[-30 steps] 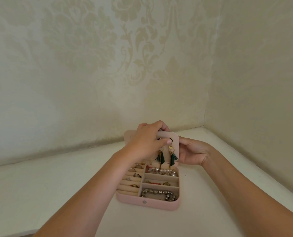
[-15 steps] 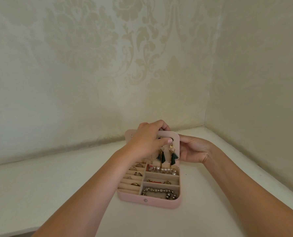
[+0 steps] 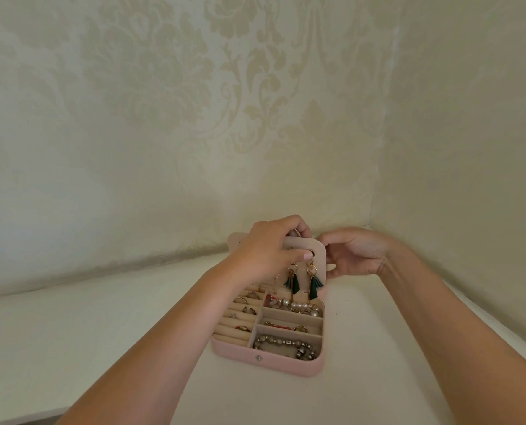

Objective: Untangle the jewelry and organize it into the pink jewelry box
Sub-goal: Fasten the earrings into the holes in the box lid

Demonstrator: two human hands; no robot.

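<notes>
left hand (image 3: 267, 251), right hand (image 3: 358, 254): panel (image 3: 320, 259) edges

Cream damask-patterned wallpaper (image 3: 194, 102) covers two walls meeting in a corner above a plain white tabletop (image 3: 71, 348).

We see wide bare bench (image 3: 71, 332) left of the pink jewelry box (image 3: 286, 365). On its right a narrower strip runs out at the side wall (image 3: 470, 148). Behind the box the back wall (image 3: 163, 118) stands near, and the corner closes that approach. The raised earring panel (image 3: 318, 273), held by the left grip (image 3: 267, 250) and right grip (image 3: 356, 253), blocks the rear. Its green tassel earrings (image 3: 292, 283) hang over the rearmost tray. The left forearm lies across the box's left edge beside the ring rolls (image 3: 234, 329). The two front trays lie open from above.
</notes>
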